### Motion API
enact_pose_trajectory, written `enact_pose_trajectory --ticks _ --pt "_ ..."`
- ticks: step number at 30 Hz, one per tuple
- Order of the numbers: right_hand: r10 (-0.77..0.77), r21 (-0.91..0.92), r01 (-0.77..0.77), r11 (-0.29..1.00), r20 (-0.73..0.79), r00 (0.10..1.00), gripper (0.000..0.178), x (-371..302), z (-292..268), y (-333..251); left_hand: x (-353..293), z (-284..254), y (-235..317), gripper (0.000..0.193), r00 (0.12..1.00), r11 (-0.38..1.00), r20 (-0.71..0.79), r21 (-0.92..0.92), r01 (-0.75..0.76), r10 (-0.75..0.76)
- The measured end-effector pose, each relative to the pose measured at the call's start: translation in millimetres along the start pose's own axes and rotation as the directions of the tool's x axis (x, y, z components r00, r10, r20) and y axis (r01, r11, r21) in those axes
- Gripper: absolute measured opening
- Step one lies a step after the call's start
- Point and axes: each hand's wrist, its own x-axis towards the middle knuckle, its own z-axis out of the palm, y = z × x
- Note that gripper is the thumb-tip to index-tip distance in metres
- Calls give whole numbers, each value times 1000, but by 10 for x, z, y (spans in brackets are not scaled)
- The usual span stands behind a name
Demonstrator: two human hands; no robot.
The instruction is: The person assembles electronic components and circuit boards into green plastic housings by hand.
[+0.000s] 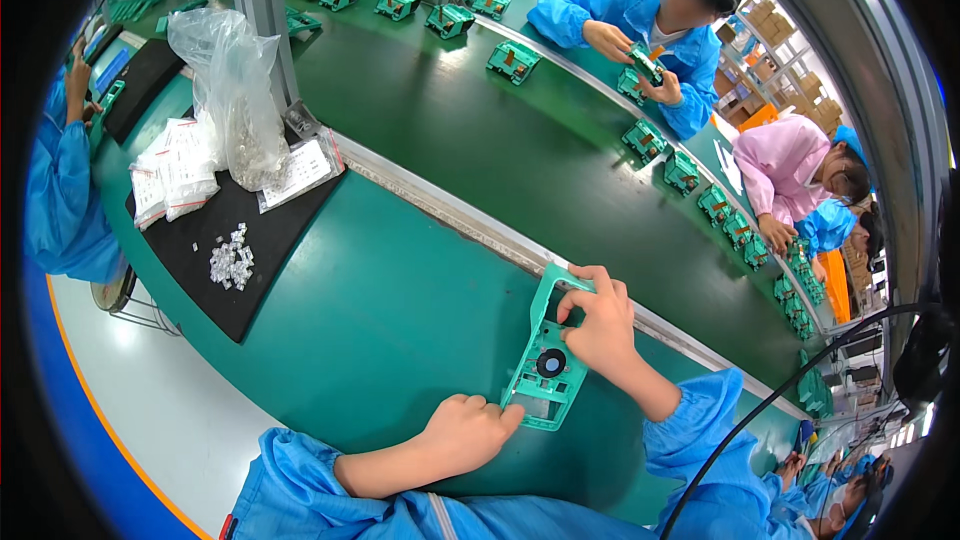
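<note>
A green plastic housing (577,377) is tilted over the near side of the green workbench, with its open frame and a round black part (551,363) facing up. My right hand (603,328) grips its far right edge, the fingers bent over the rim and the thumb inside. At the near left corner, my left hand (468,437) pinches the housing between thumb and curled fingers. The tips of the left fingers are partly hidden. Whether the housing's underside touches the bench cannot be made out.
On a black mat (260,285) at the left lie a pile of small clear pieces (232,262) and filled plastic bags (180,175). Beyond a metal rail, a dark green conveyor (430,140) carries several green housings (513,61). Co-workers in blue (610,10) and pink sit across it. A black cable crosses at right.
</note>
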Motion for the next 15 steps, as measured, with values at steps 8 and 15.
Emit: enact_pose_trajectory --ticks 8,15 --pt "-330 14 332 943 158 931 31 -83 -357 479 1 18 -14 19 1000 999 8 -30 15 -15" --pt "-337 -419 243 875 -166 927 22 -890 -337 897 19 -217 -14 12 981 965 -106 -227 134 -161"
